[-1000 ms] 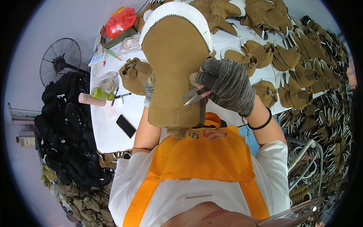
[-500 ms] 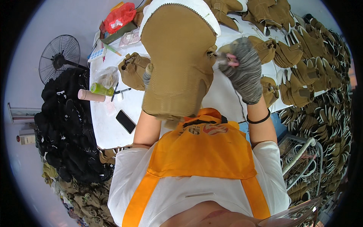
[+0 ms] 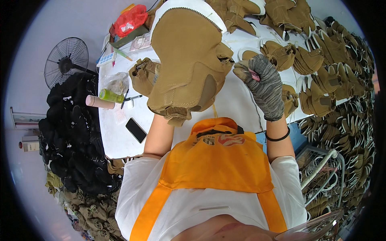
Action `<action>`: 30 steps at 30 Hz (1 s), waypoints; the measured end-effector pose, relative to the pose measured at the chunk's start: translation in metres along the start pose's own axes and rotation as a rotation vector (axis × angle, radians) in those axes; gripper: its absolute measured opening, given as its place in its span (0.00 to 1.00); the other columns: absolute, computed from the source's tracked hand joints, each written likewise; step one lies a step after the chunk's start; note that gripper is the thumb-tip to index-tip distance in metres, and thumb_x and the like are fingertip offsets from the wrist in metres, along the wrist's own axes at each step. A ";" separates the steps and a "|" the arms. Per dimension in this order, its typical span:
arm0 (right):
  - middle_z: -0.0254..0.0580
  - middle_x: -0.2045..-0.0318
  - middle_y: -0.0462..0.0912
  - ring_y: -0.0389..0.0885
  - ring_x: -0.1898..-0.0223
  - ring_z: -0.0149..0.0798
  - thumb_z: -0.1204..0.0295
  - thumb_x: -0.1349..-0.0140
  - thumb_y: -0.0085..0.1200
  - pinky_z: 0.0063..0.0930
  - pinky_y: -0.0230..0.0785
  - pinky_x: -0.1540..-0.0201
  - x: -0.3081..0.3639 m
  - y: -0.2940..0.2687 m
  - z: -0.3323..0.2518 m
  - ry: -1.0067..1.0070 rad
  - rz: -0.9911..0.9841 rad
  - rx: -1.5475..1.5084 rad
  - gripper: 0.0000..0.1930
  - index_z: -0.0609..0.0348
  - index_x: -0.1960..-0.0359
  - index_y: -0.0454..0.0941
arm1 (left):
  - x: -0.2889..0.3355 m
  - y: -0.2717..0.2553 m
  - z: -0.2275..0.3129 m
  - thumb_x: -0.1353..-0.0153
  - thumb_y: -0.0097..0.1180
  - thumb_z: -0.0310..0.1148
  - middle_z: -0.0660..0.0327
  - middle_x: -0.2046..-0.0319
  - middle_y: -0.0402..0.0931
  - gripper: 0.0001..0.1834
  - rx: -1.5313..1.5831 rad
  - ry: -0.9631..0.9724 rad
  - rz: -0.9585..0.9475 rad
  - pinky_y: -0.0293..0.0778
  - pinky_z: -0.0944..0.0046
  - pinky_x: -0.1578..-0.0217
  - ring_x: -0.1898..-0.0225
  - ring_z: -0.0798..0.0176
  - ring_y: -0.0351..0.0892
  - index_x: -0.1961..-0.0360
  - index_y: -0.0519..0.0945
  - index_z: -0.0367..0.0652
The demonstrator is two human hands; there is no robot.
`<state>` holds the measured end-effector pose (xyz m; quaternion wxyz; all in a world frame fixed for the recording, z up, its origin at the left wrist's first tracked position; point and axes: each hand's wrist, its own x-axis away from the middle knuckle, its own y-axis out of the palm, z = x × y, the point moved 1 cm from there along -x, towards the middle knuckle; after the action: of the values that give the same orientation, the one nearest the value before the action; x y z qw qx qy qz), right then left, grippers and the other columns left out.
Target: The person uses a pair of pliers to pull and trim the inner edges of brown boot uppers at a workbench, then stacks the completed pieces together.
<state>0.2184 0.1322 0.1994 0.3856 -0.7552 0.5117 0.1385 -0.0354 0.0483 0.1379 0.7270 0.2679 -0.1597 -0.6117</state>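
A brown boot upper [image 3: 189, 60] with zigzag stitching and a white edge at its far end is held up over the table. My left hand [image 3: 156, 72], in a grey glove, grips it from behind; only a sliver of glove shows and the fingers are mostly hidden. To the right of the upper, apart from it, is my right hand [image 3: 263, 82] in a grey knitted glove. Its fingers are curled closed round a small pink thing [image 3: 253, 75], of which only a bit shows. Another brown upper [image 3: 141, 76] lies on the table behind my left hand.
On the white table [image 3: 116, 140] lie a phone [image 3: 136, 130], a pink bottle [image 3: 99, 102], a green bottle [image 3: 110, 95] and pens. Rows of brown uppers [image 3: 317, 88] line the right side. A fan [image 3: 66, 64] and a black pile [image 3: 74, 132] stand left; a wire basket [image 3: 321, 172] sits lower right.
The boot upper has turned and tilted, showing more of its side and a darker patch. My right hand has moved slightly down and away from it.
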 end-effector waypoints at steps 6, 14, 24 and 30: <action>0.42 0.68 0.77 0.78 0.67 0.42 0.77 0.54 0.62 0.30 0.73 0.63 -0.021 -0.007 -0.053 -0.116 -0.216 0.013 0.16 0.59 0.60 0.78 | -0.006 0.001 0.000 0.46 0.62 0.46 0.48 0.41 0.66 0.40 -0.055 0.016 -0.014 0.69 0.42 0.44 0.43 0.46 0.70 0.36 0.61 0.42; 0.33 0.75 0.75 0.79 0.75 0.35 0.75 0.57 0.63 0.26 0.70 0.76 -0.040 -0.007 -0.083 -0.442 -0.370 0.203 0.17 0.50 0.60 0.82 | -0.008 0.001 0.009 0.46 0.62 0.43 0.48 0.41 0.66 0.39 0.558 -0.221 -0.080 0.69 0.43 0.44 0.43 0.46 0.70 0.36 0.60 0.41; 0.35 0.69 0.79 0.83 0.71 0.34 0.69 0.50 0.63 0.24 0.75 0.72 -0.041 -0.002 -0.084 0.260 -0.596 -0.160 0.11 0.54 0.64 0.81 | -0.007 0.018 0.017 0.43 0.60 0.43 0.48 0.41 0.65 0.39 0.448 -0.165 -0.125 0.70 0.47 0.44 0.42 0.48 0.69 0.35 0.57 0.40; 0.39 0.61 0.78 0.82 0.64 0.38 0.64 0.56 0.69 0.32 0.75 0.63 -0.031 0.003 -0.066 -0.106 -0.478 -0.026 0.18 0.54 0.63 0.80 | -0.008 0.020 0.022 0.42 0.59 0.44 0.50 0.42 0.66 0.38 0.334 -0.120 -0.045 0.71 0.50 0.44 0.43 0.51 0.70 0.36 0.59 0.39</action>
<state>0.1899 0.1049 0.2608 0.4238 -0.8515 0.2956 0.0895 -0.0331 0.0542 0.1686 0.6477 0.3515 -0.2959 -0.6077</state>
